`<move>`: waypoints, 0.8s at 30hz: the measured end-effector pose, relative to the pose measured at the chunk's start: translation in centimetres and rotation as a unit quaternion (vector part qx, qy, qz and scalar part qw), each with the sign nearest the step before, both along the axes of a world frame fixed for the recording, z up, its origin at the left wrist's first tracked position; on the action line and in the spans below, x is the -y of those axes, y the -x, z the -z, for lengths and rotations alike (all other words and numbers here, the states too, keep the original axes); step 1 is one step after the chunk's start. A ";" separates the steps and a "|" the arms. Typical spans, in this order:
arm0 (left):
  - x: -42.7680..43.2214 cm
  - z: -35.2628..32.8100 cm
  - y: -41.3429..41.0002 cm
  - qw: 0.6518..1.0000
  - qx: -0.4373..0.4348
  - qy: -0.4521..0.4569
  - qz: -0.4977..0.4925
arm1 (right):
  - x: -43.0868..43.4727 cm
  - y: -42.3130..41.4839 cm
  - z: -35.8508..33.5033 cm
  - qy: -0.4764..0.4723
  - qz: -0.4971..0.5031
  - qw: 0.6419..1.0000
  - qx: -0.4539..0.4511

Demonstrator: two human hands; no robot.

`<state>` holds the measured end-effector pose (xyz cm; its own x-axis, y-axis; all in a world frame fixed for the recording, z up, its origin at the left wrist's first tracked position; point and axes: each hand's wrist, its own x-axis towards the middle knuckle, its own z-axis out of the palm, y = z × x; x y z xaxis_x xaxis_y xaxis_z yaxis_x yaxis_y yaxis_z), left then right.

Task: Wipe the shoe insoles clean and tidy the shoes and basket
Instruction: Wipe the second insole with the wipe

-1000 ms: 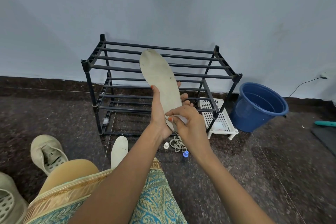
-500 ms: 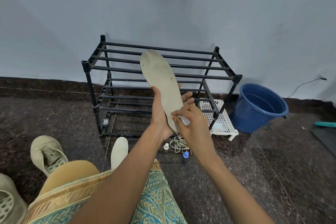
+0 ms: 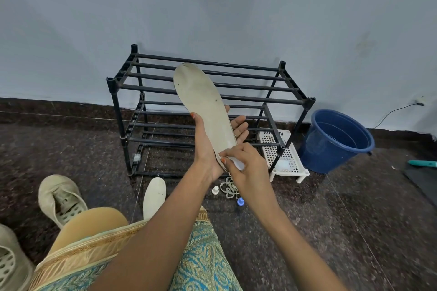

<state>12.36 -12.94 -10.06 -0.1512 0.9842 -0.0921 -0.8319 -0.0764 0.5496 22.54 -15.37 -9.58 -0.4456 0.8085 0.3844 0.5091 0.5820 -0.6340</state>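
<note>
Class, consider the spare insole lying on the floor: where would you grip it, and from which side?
Probably pinch the floor insole across its long edges near the exposed far end, from above: it lies flat and thin, its near end hidden behind the leg.

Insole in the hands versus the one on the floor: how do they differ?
The held insole is raised, tilted, in the left hand, with the right hand pinching a white wipe at its heel; the floor insole lies flat, untouched. The held insole looks grey with dark specks; the floor insole looks whiter. Both are pale with rounded toes.
</note>
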 end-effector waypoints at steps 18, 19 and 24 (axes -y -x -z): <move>0.2 -0.3 -0.2 1.000 -0.002 0.015 0.005 | -1.1 -0.4 0.1 -0.045 0.023 0.999 0.020; 0.1 -0.3 -0.2 1.000 -0.002 0.014 0.003 | -0.9 -0.5 0.2 -0.038 0.017 0.999 0.017; 0.0 -0.3 -0.3 1.000 -0.001 0.015 0.010 | -0.7 -1.2 0.6 -0.025 0.012 1.000 0.009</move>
<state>12.67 -12.97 -9.80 -0.1314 0.9839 -0.1215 -0.8321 -0.0428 0.5530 23.76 -14.66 -10.22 -0.4336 0.7993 0.4161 0.5348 0.5999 -0.5951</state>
